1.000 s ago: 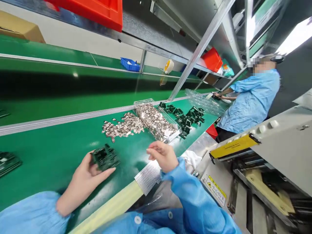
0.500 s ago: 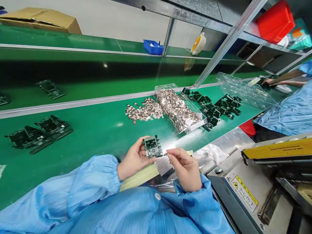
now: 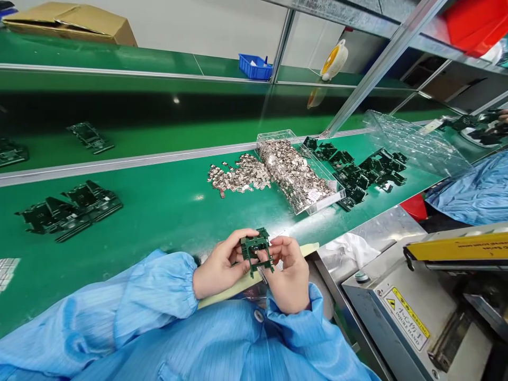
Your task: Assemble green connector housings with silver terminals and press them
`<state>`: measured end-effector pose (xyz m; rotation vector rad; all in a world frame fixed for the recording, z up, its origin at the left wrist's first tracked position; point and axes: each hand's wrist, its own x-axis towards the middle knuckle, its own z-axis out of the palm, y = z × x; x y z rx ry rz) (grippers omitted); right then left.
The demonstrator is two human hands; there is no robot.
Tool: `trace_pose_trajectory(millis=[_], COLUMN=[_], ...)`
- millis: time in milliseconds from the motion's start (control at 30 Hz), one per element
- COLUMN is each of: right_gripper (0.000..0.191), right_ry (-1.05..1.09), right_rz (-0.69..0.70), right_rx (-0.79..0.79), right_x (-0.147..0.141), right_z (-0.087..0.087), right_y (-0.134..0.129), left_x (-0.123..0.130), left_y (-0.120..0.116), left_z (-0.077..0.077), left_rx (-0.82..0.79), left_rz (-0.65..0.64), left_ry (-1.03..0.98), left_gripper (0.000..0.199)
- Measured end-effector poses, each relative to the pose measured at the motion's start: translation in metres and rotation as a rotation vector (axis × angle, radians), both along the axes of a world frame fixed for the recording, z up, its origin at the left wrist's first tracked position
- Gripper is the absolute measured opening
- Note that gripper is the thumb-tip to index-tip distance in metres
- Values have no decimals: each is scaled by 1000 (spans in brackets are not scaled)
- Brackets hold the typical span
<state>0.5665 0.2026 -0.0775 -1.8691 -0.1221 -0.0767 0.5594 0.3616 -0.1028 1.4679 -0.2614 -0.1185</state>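
1. Dark green part (image 3: 257, 243): was gripped between left hand (image 3: 218, 272) and right hand (image 3: 292, 275), near side.
2. Metal pieces (image 3: 242, 174): lay loose on green worktop (image 3: 159, 222).
3. Clear tray (image 3: 327, 202): stood right of these, filled with similar pieces.
4. Dark assemblies (image 3: 377, 170): lay right of tray.
5. Blue bin (image 3: 255, 69): sat on far shelf (image 3: 159, 61).

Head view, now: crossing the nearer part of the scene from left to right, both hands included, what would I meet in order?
Dark green parts on the bench → left hand → dark green frame → right hand → crumpled white cloth → warning label.
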Motion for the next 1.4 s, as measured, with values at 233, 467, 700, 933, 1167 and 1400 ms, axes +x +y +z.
trace_pose_trajectory(millis=[233,467,700,933,1167,1400], right_gripper=[19,22,24,23,29,29], right_ry=[-19,110,225,267,280,208], right_rz=[17,-18,-12,-24,14,-17], right_rx=[-35,231,432,451,443,431], right_x=[-3,-5,-5,-4,-5,-13], right_z=[-3,-7,-6,-17,-31,-27], right_y=[1,3,7,0,-13,-7], left_x=[-2,-6,-9,-11,-12,-23], left_y=[1,-2,-4,-8,-13,-16], left_z=[4,6,9,11,12,19], left_rx=[205,238,212,196,153,222], left_rz=[78,127,147,193,227,220], left_ry=[-109,-51,-15,6,33,28], left_gripper=[30,32,31,31,35,33])
